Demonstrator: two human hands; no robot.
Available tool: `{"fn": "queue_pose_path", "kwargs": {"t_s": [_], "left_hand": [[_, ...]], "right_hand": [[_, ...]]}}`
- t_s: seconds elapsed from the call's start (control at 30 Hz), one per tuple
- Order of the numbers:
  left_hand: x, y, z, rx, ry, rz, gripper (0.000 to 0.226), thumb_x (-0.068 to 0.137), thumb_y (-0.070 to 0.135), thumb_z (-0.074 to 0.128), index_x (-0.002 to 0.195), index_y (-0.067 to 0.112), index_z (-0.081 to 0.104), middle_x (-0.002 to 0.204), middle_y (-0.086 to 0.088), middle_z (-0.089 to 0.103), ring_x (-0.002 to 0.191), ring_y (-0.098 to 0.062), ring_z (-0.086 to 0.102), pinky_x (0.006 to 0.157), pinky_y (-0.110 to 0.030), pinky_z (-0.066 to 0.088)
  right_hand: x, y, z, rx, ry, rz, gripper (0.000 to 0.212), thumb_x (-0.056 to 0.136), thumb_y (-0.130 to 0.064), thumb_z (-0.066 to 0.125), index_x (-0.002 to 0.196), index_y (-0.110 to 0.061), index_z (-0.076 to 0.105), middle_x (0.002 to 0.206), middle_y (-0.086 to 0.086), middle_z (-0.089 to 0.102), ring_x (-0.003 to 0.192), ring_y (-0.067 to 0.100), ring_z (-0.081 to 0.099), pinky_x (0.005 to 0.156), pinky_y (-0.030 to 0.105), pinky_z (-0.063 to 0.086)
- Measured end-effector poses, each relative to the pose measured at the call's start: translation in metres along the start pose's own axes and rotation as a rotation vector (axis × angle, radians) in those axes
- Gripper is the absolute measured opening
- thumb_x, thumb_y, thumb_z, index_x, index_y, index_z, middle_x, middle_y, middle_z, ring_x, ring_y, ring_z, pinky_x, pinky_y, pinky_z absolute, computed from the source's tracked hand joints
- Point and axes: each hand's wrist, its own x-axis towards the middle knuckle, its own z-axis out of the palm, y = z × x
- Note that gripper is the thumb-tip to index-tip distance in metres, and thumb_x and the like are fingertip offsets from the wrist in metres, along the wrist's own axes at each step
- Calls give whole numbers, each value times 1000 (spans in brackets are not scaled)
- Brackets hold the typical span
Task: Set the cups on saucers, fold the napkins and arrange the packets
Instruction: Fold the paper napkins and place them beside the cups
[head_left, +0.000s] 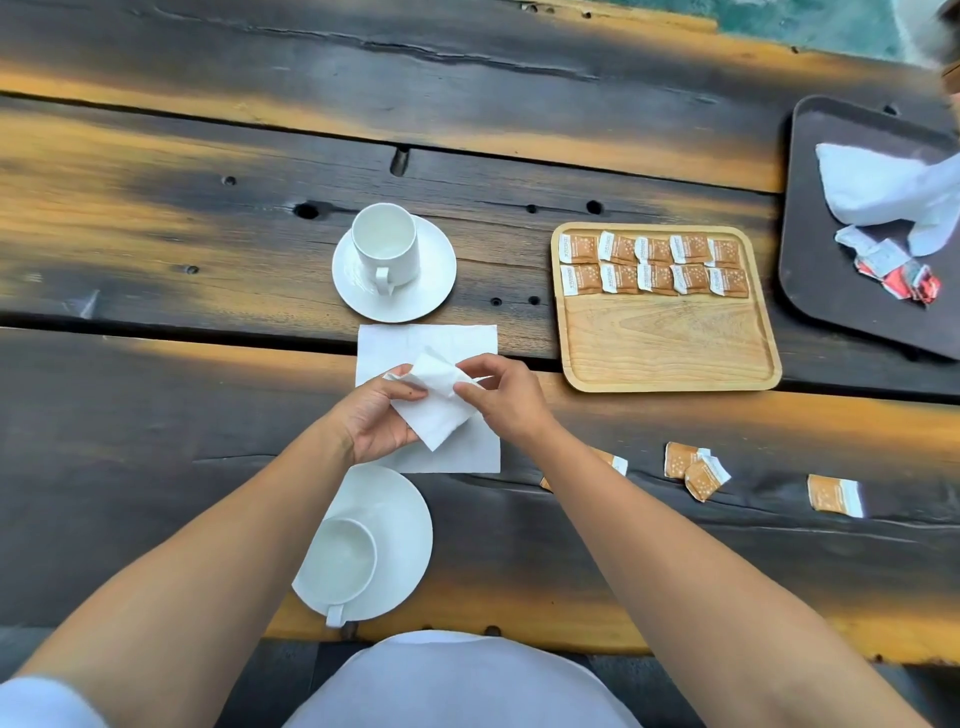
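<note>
Left hand and right hand pinching folded napkin, flat napkin beneath, cups on saucers flanking

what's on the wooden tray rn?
Ten orange packets lie in two rows of five along the far edge of the wooden tray. The near half is bare wood. Nothing covers them; what is inside cannot be seen.

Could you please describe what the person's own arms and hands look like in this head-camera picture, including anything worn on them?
Both forearms are bare from elbow to wrist. The left hand and the right hand wear no gloves, and no rings, watch or bracelet show. A bit of white fabric, apparently a short sleeve, shows at the lower left corner by the left upper arm. The right upper arm runs out of frame, so any sleeve there is unseen.
</note>
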Motion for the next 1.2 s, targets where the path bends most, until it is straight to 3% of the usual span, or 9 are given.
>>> {"fn": "queue_pose_path", "kwargs": {"t_s": [0.23, 0.37, 0.43, 0.5, 0.6, 0.7, 0.83, 1.03, 1.2], "left_hand": [[-2, 1, 2, 256, 184, 19, 54, 78, -9, 68, 125, 15, 55, 134, -18, 61, 115, -32, 64, 96, -45, 53], [-5, 12, 2, 544, 298, 165, 81, 69, 17, 88, 133, 43, 47, 136, 0, 49, 123, -19, 54, 104, -43, 44], [-6, 19, 5, 612, 251, 221, 71, 69, 32, 87, 129, 46, 54, 136, 9, 51, 122, -11, 53, 101, -39, 41], [-5, 23, 8, 673, 230, 251, 50, 68, 39, 84, 116, 31, 70, 124, 9, 66, 111, -8, 60, 97, -38, 42], [-2, 22, 15, 571, 218, 261, 36, 79, 37, 76, 101, 9, 72, 103, -4, 72, 97, -18, 64, 99, -42, 46], [-1, 17, 21, 433, 176, 219, 44, 79, 40, 74, 108, 6, 70, 109, -10, 73, 97, -23, 68, 93, -37, 52], [5, 11, 28, 326, 294, 237, 27, 90, 28, 68, 106, 7, 71, 111, -16, 73, 92, -24, 70, 86, -37, 58], [16, 2, 24, 428, 518, 310, 28, 98, 41, 53, 95, 20, 70, 104, -6, 74, 94, -23, 68, 90, -41, 54], [21, -2, 21, 494, 563, 363, 30, 98, 46, 51, 95, 22, 69, 93, 3, 73, 89, -20, 67, 84, -38, 54]], "right_hand": [[-1, -6, -5, -43, 25, -27, 12, 86, -14, 68, 83, -25, 67, 83, -12, 67, 69, 7, 61, 61, 19, 45], [-1, -16, -14, -65, -30, -54, 5, 85, -22, 70, 85, -16, 72, 85, -6, 69, 76, 8, 60, 72, 23, 47], [0, -23, -18, -52, -120, -35, 8, 85, -24, 71, 85, -16, 73, 83, -7, 69, 78, 5, 59, 74, 21, 45], [1, -30, -22, 5, -196, 12, 9, 83, -25, 73, 83, -16, 73, 81, -5, 69, 74, 7, 60, 70, 22, 46], [5, -33, -23, 222, -149, 109, 7, 81, -20, 77, 79, -17, 70, 79, 1, 69, 67, 13, 62, 60, 24, 51], [10, -28, -21, 443, -45, 209, 11, 80, -16, 78, 81, -14, 68, 86, 6, 71, 71, 20, 66, 68, 33, 56], [13, -18, -16, 667, -21, 365, 17, 81, -16, 77, 95, -12, 69, 98, 10, 72, 79, 23, 67, 73, 36, 57], [13, -5, -11, 641, 64, 400, 4, 86, -16, 72, 89, -15, 70, 96, 6, 75, 73, 23, 70, 60, 29, 57], [17, -5, -3, 631, -35, 388, 20, 84, -15, 74, 104, -14, 69, 103, 6, 75, 88, 24, 72, 75, 38, 61]]}}
